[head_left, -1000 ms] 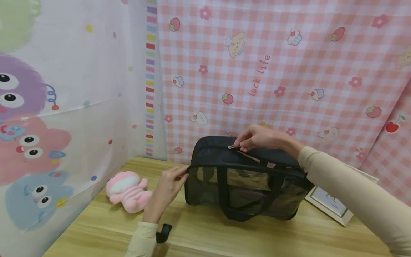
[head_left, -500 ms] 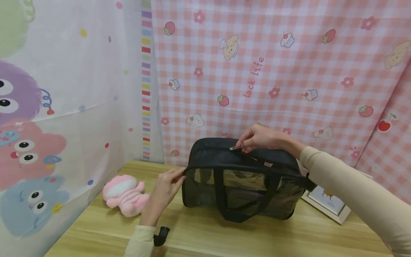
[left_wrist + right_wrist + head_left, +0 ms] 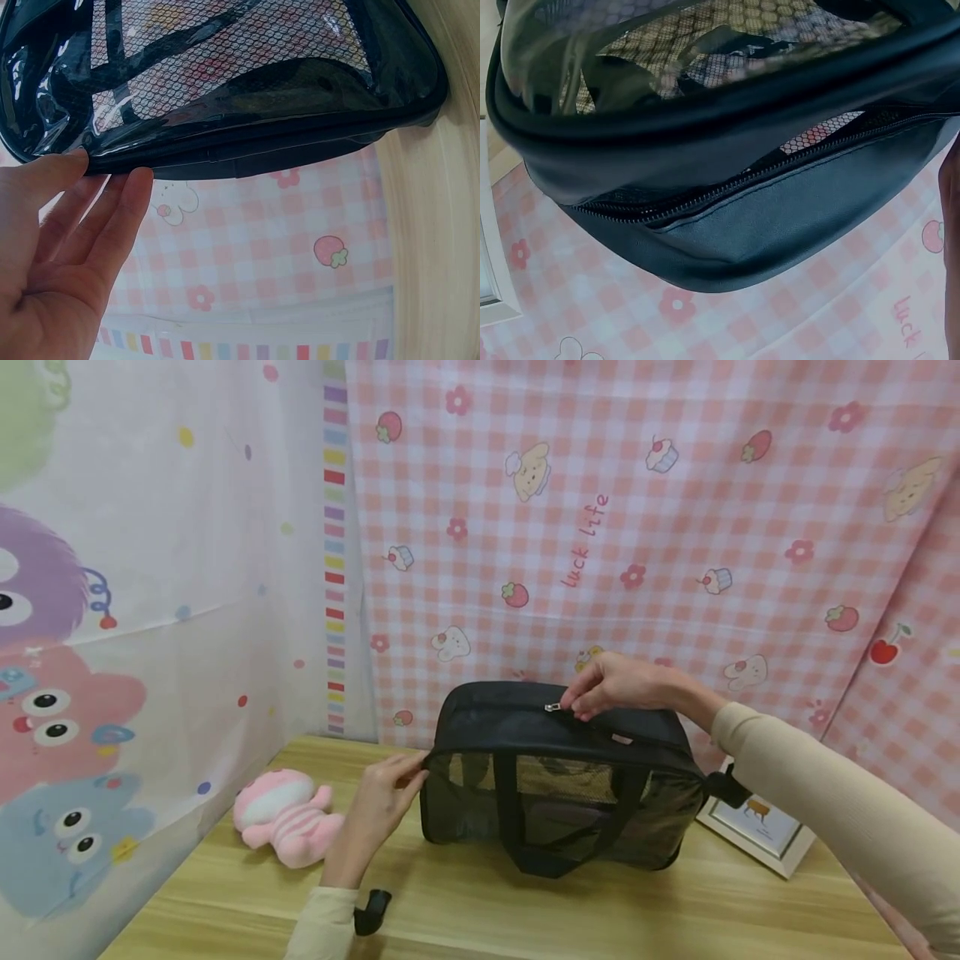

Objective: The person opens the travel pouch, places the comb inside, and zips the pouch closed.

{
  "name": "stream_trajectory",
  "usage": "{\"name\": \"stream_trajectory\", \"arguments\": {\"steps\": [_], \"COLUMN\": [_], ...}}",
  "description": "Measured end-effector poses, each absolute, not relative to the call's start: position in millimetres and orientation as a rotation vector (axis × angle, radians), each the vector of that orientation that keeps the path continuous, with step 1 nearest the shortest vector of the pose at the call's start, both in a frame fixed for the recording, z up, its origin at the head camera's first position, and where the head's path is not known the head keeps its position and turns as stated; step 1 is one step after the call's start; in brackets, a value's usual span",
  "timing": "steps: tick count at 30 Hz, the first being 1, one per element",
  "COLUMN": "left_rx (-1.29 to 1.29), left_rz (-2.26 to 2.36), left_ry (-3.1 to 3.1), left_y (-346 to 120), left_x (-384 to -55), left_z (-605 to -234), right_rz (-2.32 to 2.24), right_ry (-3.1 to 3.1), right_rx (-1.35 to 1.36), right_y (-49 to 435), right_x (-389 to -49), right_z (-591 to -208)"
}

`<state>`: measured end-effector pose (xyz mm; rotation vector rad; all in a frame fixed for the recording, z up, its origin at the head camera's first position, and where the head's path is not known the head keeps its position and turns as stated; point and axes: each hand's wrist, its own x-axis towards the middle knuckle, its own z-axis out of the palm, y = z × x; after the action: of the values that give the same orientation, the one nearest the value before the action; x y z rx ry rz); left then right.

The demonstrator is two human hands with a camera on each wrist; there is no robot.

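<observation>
A black bag (image 3: 480,727) with see-through front and mesh panels stands upright on the wooden table. My right hand (image 3: 617,685) pinches the small metal zipper pull (image 3: 553,707) on its top between thumb and finger. To the right of the pull the zipper (image 3: 742,180) is parted, and mesh shows through the gap in the right wrist view. At the bag's upper left corner, my left hand (image 3: 384,797) pinches the edge; the left wrist view shows the thumb (image 3: 71,161) on one side and the fingers on the other. A black carry handle (image 3: 551,862) hangs over the front.
A pink plush toy (image 3: 288,818) with a striped body lies left of the bag. Partly behind the right sleeve, a white picture frame (image 3: 787,860) lies at the bag's right. A pink checked cloth (image 3: 480,577) hangs behind the table, and a printed cloth (image 3: 225,552) hangs at the left.
My right hand has drawn the zipper pull a little to the right along the bag's top, and the gap beside it looks narrower. My left hand keeps its hold on the corner.
</observation>
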<state>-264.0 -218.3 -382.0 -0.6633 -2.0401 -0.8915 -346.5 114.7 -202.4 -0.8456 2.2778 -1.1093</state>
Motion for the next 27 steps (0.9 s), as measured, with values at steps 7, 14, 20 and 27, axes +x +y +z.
{"name": "stream_trajectory", "arguments": {"steps": [7,14,20,27], "left_rx": [-0.657,-0.670,-0.676,-0.674], "left_rz": [-0.893,-0.905,-0.921,-0.934], "left_ry": [-2.038,-2.035,-2.022,-2.025], "left_y": [-218.1,-218.1,-217.9,-217.9], "left_x": [-263.5,-265.1,-264.5,-263.7], "left_z": [-382.9,-383.5,-382.2,-382.8], "right_rz": [-1.152,-1.107,-1.060,-1.117], "right_ry": [2.304,2.427,2.456,2.414], "right_rx": [-0.841,-0.833,-0.873,-0.909], "right_y": [115.5,123.7,136.6,144.1], "right_x": [-346.7,-344.0,-341.6,-342.2], "right_z": [-206.4,-208.1,-208.2,-211.6]}}
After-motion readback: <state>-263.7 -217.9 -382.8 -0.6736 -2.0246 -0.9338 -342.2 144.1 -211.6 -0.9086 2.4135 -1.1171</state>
